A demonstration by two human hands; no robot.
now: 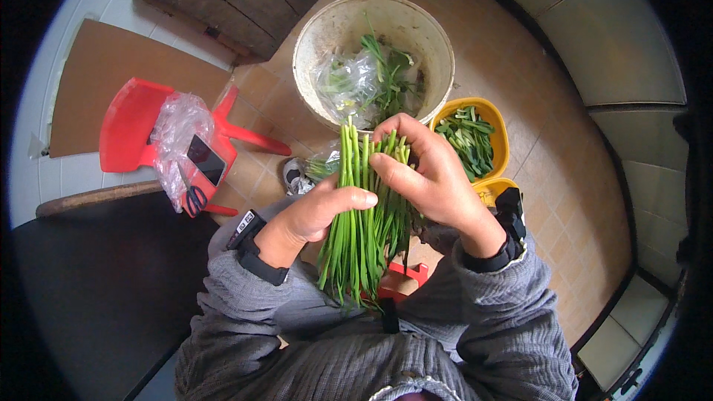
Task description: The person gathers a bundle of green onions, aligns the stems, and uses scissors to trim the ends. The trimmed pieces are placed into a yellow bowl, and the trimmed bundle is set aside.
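Observation:
A bunch of long green chives (352, 234) spreads over my lap, stem ends pointing away from me and leaf tips toward me. My left hand (323, 209) grips the bunch from the left, its thumb laid across the stems. From the right, my right hand (434, 175) holds stems near the pale cut ends, thumb and forefinger curled around them. Just beyond my hands stands a large white plastic bucket (302, 75) holding crumpled clear plastic (348, 86) and loose greens (392, 81). Its near rim is partly hidden by my right hand.
On the right, a yellow container (504, 147) holds cut green leaves (470, 142); another yellow container (490, 189) is partly hidden. A red plastic chair (131, 128) at left bears plastic film (181, 117), a smartphone (206, 160) and scissors (195, 197). Bagged greens (324, 165) lie near my shoe (292, 175).

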